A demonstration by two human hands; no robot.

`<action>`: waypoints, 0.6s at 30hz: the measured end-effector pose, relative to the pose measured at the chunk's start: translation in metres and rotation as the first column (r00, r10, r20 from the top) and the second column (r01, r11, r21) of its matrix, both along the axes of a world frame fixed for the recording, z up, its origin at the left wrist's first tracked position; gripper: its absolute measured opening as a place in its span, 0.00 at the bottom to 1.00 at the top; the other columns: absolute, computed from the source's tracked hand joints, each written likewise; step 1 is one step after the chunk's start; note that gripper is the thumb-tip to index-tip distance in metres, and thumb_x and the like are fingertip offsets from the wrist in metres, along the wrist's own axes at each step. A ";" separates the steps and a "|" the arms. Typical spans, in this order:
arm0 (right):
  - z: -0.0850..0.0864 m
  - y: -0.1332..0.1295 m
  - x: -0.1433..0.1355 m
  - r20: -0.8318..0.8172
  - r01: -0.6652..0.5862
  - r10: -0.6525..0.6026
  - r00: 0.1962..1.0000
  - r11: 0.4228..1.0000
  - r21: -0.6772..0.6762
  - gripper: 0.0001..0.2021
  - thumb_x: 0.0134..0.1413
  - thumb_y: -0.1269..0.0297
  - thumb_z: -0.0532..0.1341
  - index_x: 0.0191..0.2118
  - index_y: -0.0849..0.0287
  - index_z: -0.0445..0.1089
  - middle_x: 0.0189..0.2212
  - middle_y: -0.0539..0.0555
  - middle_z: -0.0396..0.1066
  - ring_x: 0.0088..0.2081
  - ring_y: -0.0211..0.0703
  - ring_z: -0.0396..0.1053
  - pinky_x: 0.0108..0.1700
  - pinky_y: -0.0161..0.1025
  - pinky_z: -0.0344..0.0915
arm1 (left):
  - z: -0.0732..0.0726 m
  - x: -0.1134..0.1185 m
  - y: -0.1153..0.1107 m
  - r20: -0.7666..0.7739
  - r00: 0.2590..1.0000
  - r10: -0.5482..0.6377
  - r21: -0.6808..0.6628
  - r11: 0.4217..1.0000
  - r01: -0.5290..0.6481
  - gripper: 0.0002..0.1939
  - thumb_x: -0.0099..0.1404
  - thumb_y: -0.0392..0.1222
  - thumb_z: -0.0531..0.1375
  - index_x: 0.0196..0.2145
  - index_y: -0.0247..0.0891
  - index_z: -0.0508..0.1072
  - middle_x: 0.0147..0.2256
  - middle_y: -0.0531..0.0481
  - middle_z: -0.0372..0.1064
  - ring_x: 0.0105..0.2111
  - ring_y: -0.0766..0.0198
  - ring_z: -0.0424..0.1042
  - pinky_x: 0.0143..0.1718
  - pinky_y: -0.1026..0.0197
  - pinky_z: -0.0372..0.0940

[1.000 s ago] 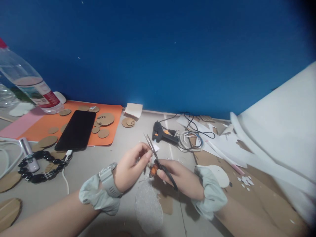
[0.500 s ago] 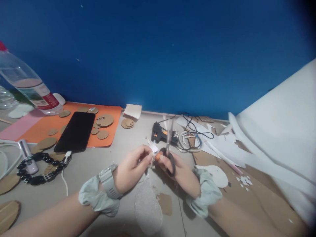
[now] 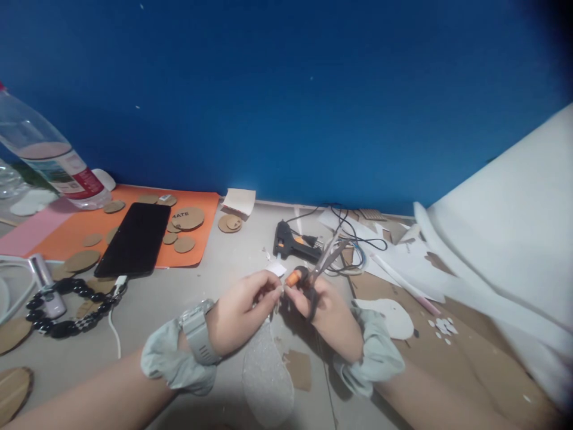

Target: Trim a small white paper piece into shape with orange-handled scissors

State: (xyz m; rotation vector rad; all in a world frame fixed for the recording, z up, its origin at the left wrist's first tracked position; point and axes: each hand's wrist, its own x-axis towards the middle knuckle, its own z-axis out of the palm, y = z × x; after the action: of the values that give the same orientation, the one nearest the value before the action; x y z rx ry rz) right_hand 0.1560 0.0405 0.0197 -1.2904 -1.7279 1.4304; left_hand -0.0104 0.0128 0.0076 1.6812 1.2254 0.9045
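Observation:
My left hand (image 3: 246, 307) is closed in a pinch, and a small piece of white paper (image 3: 276, 269) sticks out past its fingertips. My right hand (image 3: 333, 316) holds a pair of scissors (image 3: 330, 263) with black and orange handles. The blades are apart and point away toward the upper right. Both thumbs and fingertips nearly meet over the table; what lies between them is too small to make out. Below the hands lies a greyish-white, rounded sheet piece (image 3: 268, 379), beside a small brown cardboard piece (image 3: 298, 370).
A black glue gun (image 3: 295, 243) with cables lies behind my hands. At left are a phone (image 3: 134, 239), a beaded bracelet (image 3: 67, 328), a bottle (image 3: 58, 155) and several cardboard discs (image 3: 188, 218). Paper scraps, small white bits (image 3: 444, 325) and cardboard (image 3: 447, 376) lie at right.
The scissors have tilted from nearly upright to the right, and their blades show wider apart. My right hand has turned slightly; the left fingers have shifted slightly right.

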 end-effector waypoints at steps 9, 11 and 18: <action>0.002 -0.001 -0.001 -0.031 -0.003 0.002 1.000 0.999 -0.036 0.09 0.55 0.58 0.59 0.33 0.57 0.61 0.20 0.46 0.61 0.20 0.35 0.60 0.22 0.33 0.60 | -0.002 -0.001 0.002 0.006 0.999 0.032 0.003 0.999 -0.032 0.08 0.68 0.39 0.51 0.36 0.37 0.68 0.29 0.53 0.68 0.29 0.65 0.66 0.32 0.62 0.62; 0.001 -0.001 -0.001 -0.033 0.000 -0.002 0.999 0.999 -0.034 0.09 0.54 0.59 0.60 0.32 0.57 0.61 0.20 0.46 0.61 0.20 0.35 0.60 0.22 0.33 0.60 | -0.002 -0.001 0.002 -0.003 0.999 0.038 0.002 0.999 -0.038 0.08 0.68 0.38 0.51 0.35 0.37 0.69 0.28 0.53 0.68 0.28 0.65 0.66 0.32 0.62 0.62; -0.002 0.001 0.001 -0.036 0.016 -0.016 0.999 1.000 -0.013 0.11 0.54 0.56 0.60 0.33 0.58 0.62 0.19 0.46 0.62 0.20 0.36 0.61 0.23 0.34 0.60 | 0.003 0.000 0.001 -0.004 1.000 0.002 -0.014 1.000 -0.002 0.08 0.67 0.40 0.51 0.35 0.36 0.69 0.29 0.51 0.70 0.29 0.64 0.68 0.33 0.61 0.63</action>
State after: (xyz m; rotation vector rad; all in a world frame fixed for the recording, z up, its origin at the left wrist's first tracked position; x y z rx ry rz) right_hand 0.1573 0.0415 0.0179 -1.2746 -1.6834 1.4496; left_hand -0.0099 0.0142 0.0111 1.6714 1.2340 0.8922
